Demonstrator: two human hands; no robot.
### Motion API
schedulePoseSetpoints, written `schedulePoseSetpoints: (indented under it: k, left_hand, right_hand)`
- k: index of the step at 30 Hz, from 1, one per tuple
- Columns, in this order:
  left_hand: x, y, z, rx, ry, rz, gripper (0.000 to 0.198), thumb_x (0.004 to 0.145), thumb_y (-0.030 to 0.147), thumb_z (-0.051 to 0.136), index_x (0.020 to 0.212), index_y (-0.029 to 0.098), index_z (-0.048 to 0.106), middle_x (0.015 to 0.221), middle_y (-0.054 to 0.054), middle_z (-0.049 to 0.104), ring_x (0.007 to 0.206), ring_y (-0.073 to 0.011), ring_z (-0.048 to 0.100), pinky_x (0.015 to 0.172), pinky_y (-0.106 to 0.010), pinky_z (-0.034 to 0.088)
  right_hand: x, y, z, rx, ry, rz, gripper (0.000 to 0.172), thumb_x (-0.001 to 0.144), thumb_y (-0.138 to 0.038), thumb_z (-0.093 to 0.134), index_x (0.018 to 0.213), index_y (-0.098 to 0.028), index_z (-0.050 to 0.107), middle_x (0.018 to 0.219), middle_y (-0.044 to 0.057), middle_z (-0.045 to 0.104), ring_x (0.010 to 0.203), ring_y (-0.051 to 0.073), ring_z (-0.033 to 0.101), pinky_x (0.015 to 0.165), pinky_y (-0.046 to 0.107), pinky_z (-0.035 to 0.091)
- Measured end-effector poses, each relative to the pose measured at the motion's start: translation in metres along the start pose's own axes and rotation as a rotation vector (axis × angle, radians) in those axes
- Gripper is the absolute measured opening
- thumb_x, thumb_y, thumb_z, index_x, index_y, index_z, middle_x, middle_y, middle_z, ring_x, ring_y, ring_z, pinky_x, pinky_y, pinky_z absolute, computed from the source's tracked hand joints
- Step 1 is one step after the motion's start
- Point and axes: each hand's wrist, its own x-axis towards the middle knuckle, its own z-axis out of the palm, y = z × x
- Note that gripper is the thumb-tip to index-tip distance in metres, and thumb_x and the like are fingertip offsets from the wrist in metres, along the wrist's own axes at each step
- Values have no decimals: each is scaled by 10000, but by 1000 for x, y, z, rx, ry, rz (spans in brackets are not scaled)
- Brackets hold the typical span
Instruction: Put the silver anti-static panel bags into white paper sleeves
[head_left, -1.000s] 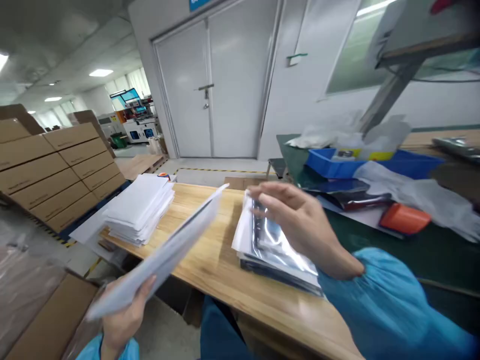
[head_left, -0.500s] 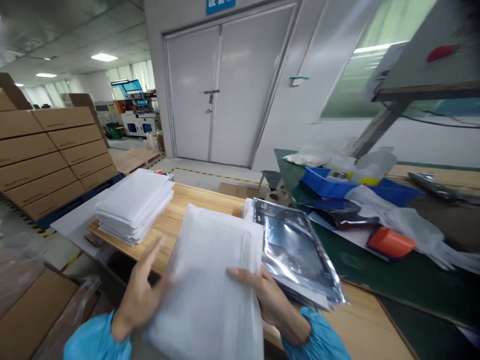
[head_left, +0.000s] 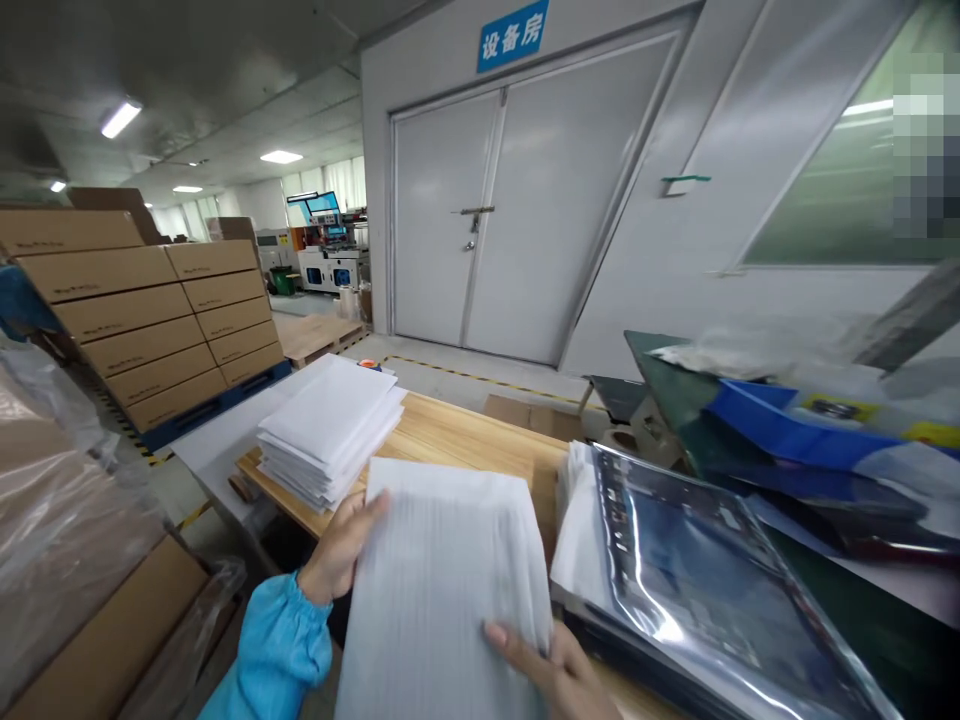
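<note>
A white padded envelope (head_left: 446, 590) is held upright in front of me, slightly blurred by motion. My left hand (head_left: 346, 540) grips its left edge, thumb on the front face. On the lower right edge my right hand (head_left: 551, 665) closes, its thumb lying across the front and its other fingers behind. To the left, a stack of white envelopes (head_left: 326, 425) rests on the wooden table (head_left: 457, 435). Beside my right hand lies a pile topped by a shiny clear-and-dark plastic bag (head_left: 720, 580), with white envelopes under it.
Brown cartons (head_left: 157, 320) stand stacked on a blue pallet at the left. A plastic-covered box (head_left: 97, 600) sits at the lower left. On the right, a green workbench (head_left: 667, 400) carries a blue bin (head_left: 795, 430). Grey double doors (head_left: 525, 220) are ahead.
My left hand, apart from the envelope with its fingers spread, has come in and taken hold of its left edge. The right hand keeps its hold. The view has turned left.
</note>
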Motion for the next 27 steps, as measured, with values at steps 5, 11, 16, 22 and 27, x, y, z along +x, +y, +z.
schedulePoseSetpoints:
  k: [5,11,16,22,27]
  left_hand:
    - [-31,7,-40,130,-82,-95,424,589,377,836,866,92,689,782,-96,719,654,-162,641,590,-228,474]
    - [-36,36,-90,-95,255,174,470,730,556,669,981,160,647,894,-91,722,805,-206,674,722,-333,545]
    - [-9,60,-119,153,640,365,541,814,526,576,1265,241,489,1402,-113,483,1267,-252,484,992,-421,445]
    - [11,65,-104,895,829,719,658,792,541,587,1304,144,472,1521,-193,273,1403,-309,255,1135,-468,241]
    - [42,18,-35,1113,397,1040,419,831,390,583,1214,223,555,1520,-97,318,1363,-287,344,1136,-454,258]
  right_hand:
    - [32,-42,33,186,-53,62,502,556,-469,808,912,-142,670,900,112,733,844,306,681,705,375,550]
    - [95,-106,116,311,-132,-133,275,677,-272,714,911,-149,639,879,96,729,760,247,678,684,342,555]
    - [161,-148,177,232,-167,-155,204,735,-213,672,910,-146,594,781,69,695,669,197,650,628,336,552]
    - [153,-77,108,121,-47,-185,275,651,-289,772,813,-145,603,707,25,638,576,161,611,423,236,454]
    - [53,-3,-23,-164,178,-528,305,772,-462,634,735,-161,674,593,7,627,515,153,595,455,248,444]
